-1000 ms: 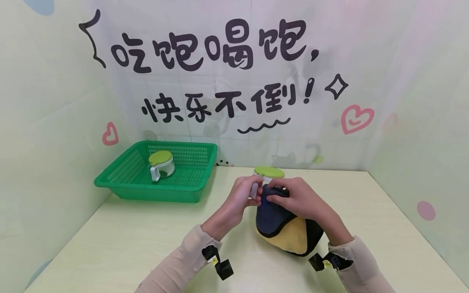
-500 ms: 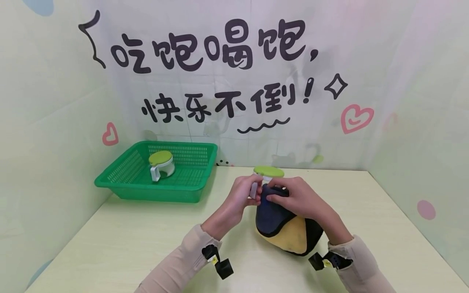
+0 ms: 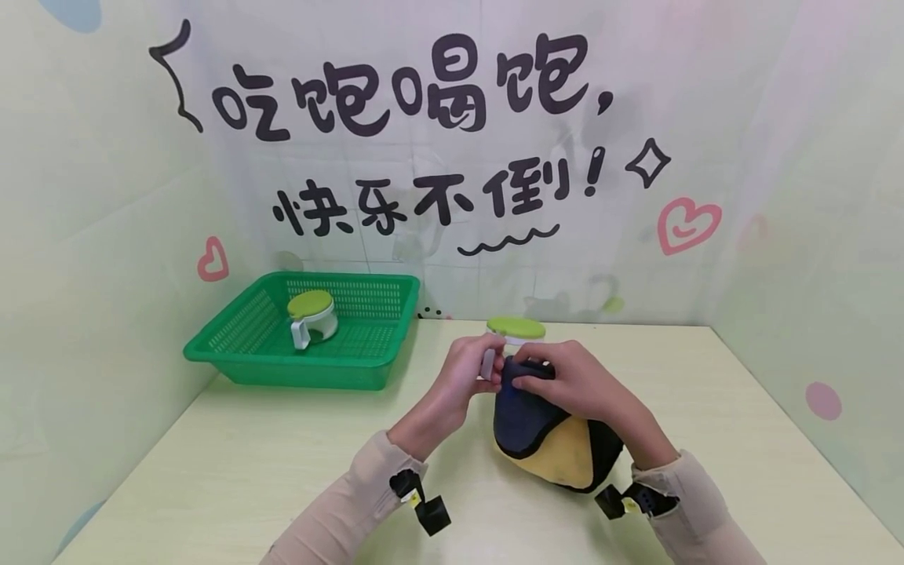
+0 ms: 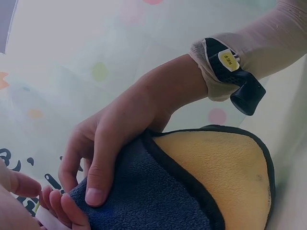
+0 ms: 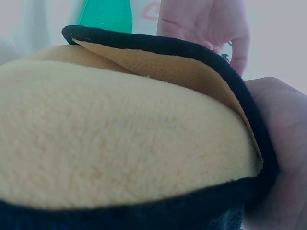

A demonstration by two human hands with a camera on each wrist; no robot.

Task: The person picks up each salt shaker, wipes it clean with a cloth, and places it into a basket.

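In the head view, my left hand (image 3: pixel 459 375) grips the pale handle (image 3: pixel 488 364) of a seasoning jar with a green lid (image 3: pixel 517 327). Most of the jar's body is hidden behind the hands and the cloth. My right hand (image 3: pixel 582 380) holds a folded cleaning cloth (image 3: pixel 558 455), dark blue on one face and yellow on the other with black edging, up against the jar. The left wrist view has the right thumb pressing on the blue side of the cloth (image 4: pixel 144 191). Yellow fleece of the cloth (image 5: pixel 120 134) fills much of the right wrist view.
A green plastic basket (image 3: pixel 297 372) stands on the table at the back left. Inside it is another jar (image 3: pixel 321 322) with a green lid and white handle. A printed wall sheet (image 3: pixel 452 290) rises behind the pale table (image 3: pixel 233 471).
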